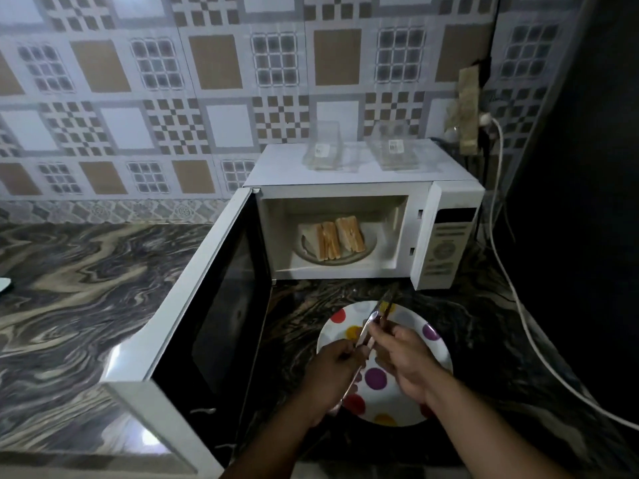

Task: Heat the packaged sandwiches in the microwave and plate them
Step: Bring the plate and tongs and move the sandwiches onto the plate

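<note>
Holding tongs (371,324) over the plate (430,344): left hand (333,366) and right hand (403,357) both curl fingers around them. Two sandwiches (340,238) sit ahead of the fingertips in the open microwave (446,236). Judgement: grip each sandwich across its flat sides. Count: one plate, two packs (359,155).

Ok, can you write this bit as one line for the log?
microwave: door open | sandwiches: inside | both hands: holding tongs over dotted plate | packages: atop microwave
</note>
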